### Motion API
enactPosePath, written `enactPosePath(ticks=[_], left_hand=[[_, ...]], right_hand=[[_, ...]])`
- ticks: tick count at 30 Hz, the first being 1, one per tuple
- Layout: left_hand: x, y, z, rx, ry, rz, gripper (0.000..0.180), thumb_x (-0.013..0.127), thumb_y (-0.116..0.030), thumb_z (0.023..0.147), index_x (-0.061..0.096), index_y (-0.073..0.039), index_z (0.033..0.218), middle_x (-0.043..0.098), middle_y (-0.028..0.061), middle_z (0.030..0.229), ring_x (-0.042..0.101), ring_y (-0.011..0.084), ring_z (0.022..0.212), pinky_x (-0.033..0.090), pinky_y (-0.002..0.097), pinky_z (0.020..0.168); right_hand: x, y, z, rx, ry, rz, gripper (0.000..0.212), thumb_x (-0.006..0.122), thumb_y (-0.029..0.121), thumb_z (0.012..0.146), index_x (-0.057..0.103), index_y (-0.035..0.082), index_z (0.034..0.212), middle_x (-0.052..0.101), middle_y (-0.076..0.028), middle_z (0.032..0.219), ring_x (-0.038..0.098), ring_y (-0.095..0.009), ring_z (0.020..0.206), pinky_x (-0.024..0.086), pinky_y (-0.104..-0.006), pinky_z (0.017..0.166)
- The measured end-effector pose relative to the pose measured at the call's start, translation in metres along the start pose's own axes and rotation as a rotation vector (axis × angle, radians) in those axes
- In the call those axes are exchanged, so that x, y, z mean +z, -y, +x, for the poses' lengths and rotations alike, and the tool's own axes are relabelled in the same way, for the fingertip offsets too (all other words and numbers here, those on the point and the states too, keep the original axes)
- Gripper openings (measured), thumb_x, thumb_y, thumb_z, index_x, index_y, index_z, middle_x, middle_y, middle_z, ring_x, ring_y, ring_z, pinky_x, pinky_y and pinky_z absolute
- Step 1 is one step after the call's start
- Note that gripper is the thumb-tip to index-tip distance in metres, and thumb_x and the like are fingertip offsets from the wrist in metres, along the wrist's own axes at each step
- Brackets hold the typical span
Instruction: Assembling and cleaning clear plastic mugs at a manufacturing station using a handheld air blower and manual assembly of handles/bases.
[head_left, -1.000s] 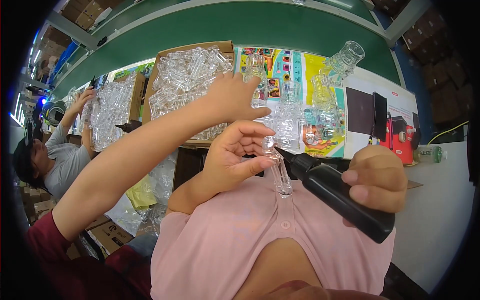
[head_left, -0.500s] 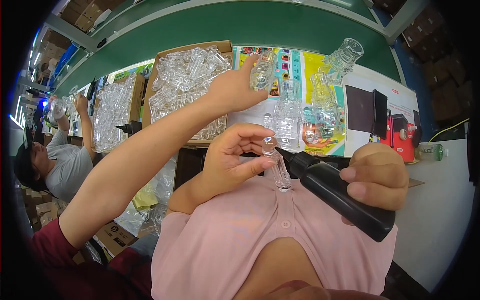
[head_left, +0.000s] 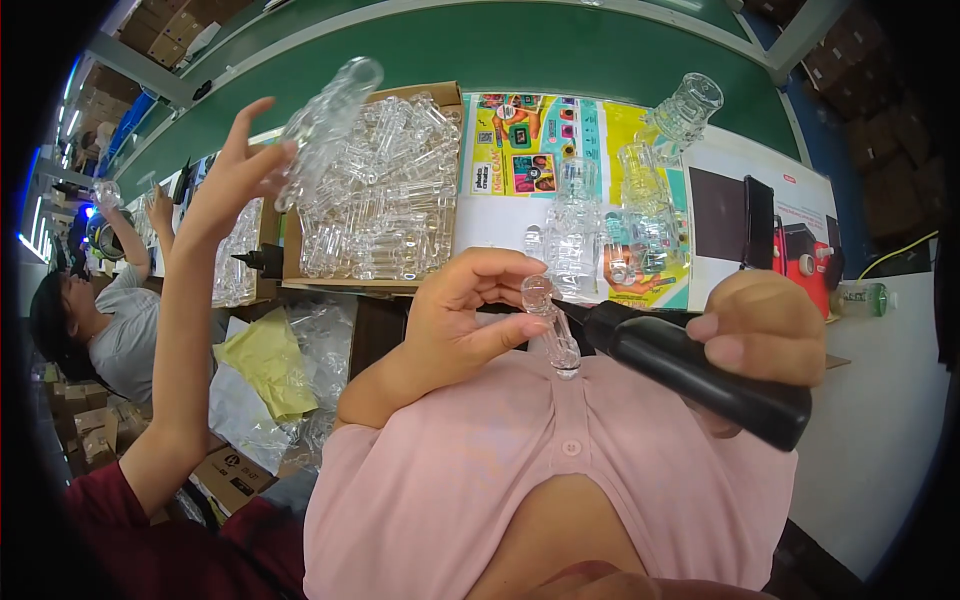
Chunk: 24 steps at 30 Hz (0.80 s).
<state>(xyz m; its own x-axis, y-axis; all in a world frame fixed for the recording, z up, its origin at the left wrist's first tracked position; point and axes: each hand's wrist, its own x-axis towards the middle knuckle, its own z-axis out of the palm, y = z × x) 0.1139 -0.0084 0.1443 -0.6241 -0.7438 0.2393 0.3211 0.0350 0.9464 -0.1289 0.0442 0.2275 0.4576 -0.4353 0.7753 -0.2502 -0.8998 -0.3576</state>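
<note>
My left hand [head_left: 460, 320] pinches a small clear tube-shaped piece [head_left: 555, 335] between thumb and fingers, held upright in front of my pink shirt. My right hand [head_left: 765, 335] grips a black pen-like tool [head_left: 690, 370], and its pointed tip touches the side of the clear piece. Behind them, a cardboard box [head_left: 350, 287] is filled with several similar clear pieces. A co-worker's hand [head_left: 235, 175] on a dark red sleeve is raised at the left and holds a larger clear piece [head_left: 325, 115] above the box.
Clear pieces [head_left: 575, 235] stand on a colourful printed sheet [head_left: 520, 150] on the white table, one tilted [head_left: 685, 105] at the back. A black device [head_left: 757, 220], a red box [head_left: 800, 260] and a small bottle [head_left: 860, 298] sit right. Plastic bags [head_left: 290, 360] and another seated person [head_left: 100, 320] are left.
The co-worker's hand has swung left and up from over the table, carrying a clear piece. My two hands, the small piece and the tool have hardly moved.
</note>
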Motion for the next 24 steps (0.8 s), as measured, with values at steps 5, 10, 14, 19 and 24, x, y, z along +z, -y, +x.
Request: enactPosePath(ticks=[5, 10, 14, 19, 24], left_hand=[[0.001, -0.003, 0.008, -0.177, 0.028, -0.172, 0.042, 0.067, 0.001, 0.074, 0.047, 0.002, 0.111, 0.057, 0.009, 0.1, 0.058, 0.0132, 0.089, 0.049, 0.0258, 0.08], [-0.001, -0.007, 0.006, -0.283, 0.028, -0.328, 0.038, 0.065, 0.0, 0.076, 0.047, 0.003, 0.11, 0.058, 0.0084, 0.096, 0.059, 0.0122, 0.086, 0.049, 0.0253, 0.077], [-0.004, -0.003, 0.009, -0.343, 0.064, -0.382, 0.037, 0.064, -0.01, 0.079, 0.048, 0.002, 0.11, 0.06, 0.0071, 0.09, 0.059, 0.0103, 0.081, 0.049, 0.0231, 0.069], [-0.005, 0.001, 0.011, -0.392, 0.084, -0.41, 0.038, 0.065, -0.021, 0.08, 0.05, 0.001, 0.108, 0.061, 0.0049, 0.083, 0.058, 0.0084, 0.074, 0.046, 0.0207, 0.063], [-0.004, 0.002, 0.012, -0.414, 0.081, -0.388, 0.038, 0.064, -0.022, 0.08, 0.051, 0.001, 0.107, 0.061, 0.0044, 0.08, 0.058, 0.0084, 0.071, 0.046, 0.0205, 0.062]], right_hand=[[-0.002, 0.001, -0.003, 0.087, -0.076, -0.027, 0.042, 0.068, 0.032, 0.076, 0.051, -0.003, 0.093, 0.055, -0.016, 0.083, 0.054, -0.018, 0.06, 0.042, -0.027, 0.046], [-0.004, -0.003, -0.001, -0.033, 0.044, -0.007, 0.041, 0.07, 0.029, 0.075, 0.052, -0.003, 0.092, 0.054, -0.016, 0.082, 0.055, -0.017, 0.056, 0.041, -0.0261, 0.045], [-0.001, -0.002, 0.0, -0.064, 0.04, 0.015, 0.04, 0.071, 0.027, 0.073, 0.053, -0.003, 0.092, 0.055, -0.017, 0.081, 0.054, -0.017, 0.05, 0.04, -0.0251, 0.043], [0.006, -0.004, -0.001, -0.13, -0.056, 0.044, 0.021, 0.063, 0.002, 0.067, 0.062, -0.001, 0.088, 0.061, -0.015, 0.085, 0.052, -0.016, 0.05, 0.038, -0.0244, 0.042], [0.004, -0.005, 0.0, -0.155, -0.021, 0.01, 0.021, 0.063, 0.003, 0.068, 0.062, 0.0, 0.088, 0.061, -0.015, 0.084, 0.051, -0.015, 0.049, 0.037, -0.0239, 0.041]])
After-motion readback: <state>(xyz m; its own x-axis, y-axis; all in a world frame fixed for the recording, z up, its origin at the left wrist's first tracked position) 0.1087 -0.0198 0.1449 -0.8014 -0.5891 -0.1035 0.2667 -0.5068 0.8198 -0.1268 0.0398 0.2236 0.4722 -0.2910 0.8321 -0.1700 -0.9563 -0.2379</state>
